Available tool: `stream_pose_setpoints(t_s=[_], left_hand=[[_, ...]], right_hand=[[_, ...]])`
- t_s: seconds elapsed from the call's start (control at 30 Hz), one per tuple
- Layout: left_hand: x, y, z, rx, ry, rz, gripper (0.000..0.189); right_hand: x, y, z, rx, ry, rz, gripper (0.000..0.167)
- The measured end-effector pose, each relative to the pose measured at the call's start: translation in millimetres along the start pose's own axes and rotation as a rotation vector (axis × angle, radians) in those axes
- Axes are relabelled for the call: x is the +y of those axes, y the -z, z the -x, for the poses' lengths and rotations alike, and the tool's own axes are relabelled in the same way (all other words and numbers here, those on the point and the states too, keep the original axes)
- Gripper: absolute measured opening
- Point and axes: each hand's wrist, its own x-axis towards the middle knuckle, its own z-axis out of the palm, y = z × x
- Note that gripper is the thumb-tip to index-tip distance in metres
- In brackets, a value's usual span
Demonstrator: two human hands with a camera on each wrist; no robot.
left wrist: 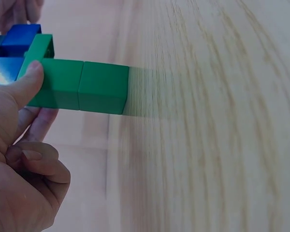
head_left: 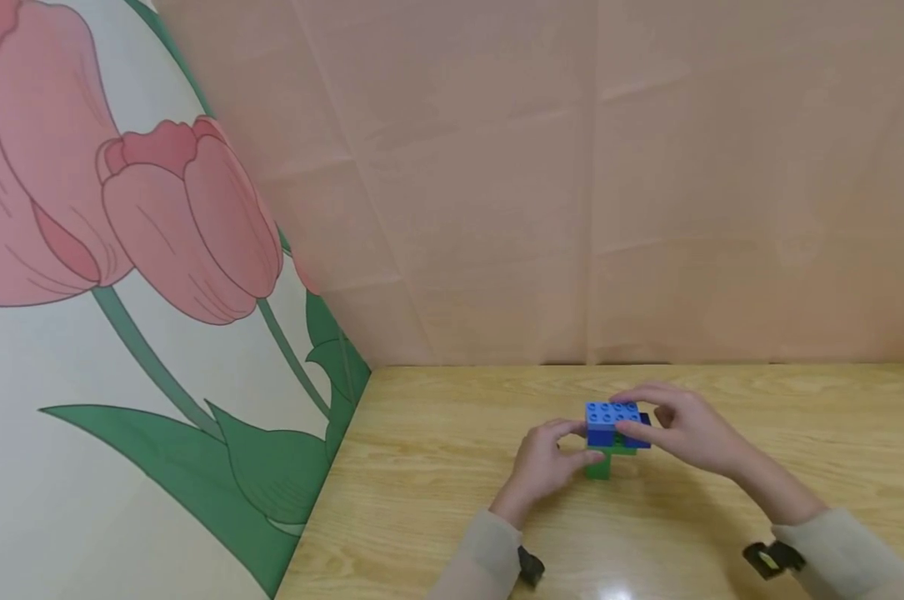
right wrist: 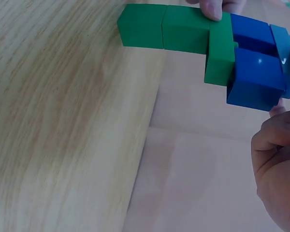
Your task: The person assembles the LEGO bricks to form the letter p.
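Observation:
A small tower of toy building bricks is upright between both hands over the table. Its base is two stacked green bricks [right wrist: 186, 29] under a thin green plate [right wrist: 219, 53]. On that plate sit two dark blue bricks [right wrist: 257, 75] with a gap between them, and a lighter blue studded plate [head_left: 601, 410] lies across the top. My left hand [head_left: 541, 465] pinches the tower from the left, its thumb against the green part. From the right, my right hand [head_left: 687, 429] grips the light blue plate at the top, fingers behind and thumb in front.
The wood-grain table [head_left: 422, 500] spreads around the hands. Behind it hangs a creased pinkish cloth [head_left: 481, 208], and a white panel with printed tulips [head_left: 189, 217] stands at the left. Dark straps are at both sleeve cuffs.

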Motion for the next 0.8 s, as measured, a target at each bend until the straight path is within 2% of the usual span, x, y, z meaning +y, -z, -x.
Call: stream_pose_setpoints(t_s=[0.3,0.8], left_hand=[[0.8,-0.6,0.0,0.004,-0.005,0.01,0.038],[0.2,0.5,0.5,-0.007,-0.009,-0.001,0.041]], right_hand=[[-1.8,2.5,-3.0,0.003,0.066,0.033,0.032],[-1.4,0.9,-2.4,-0.025,0.034,0.07,0.03]])
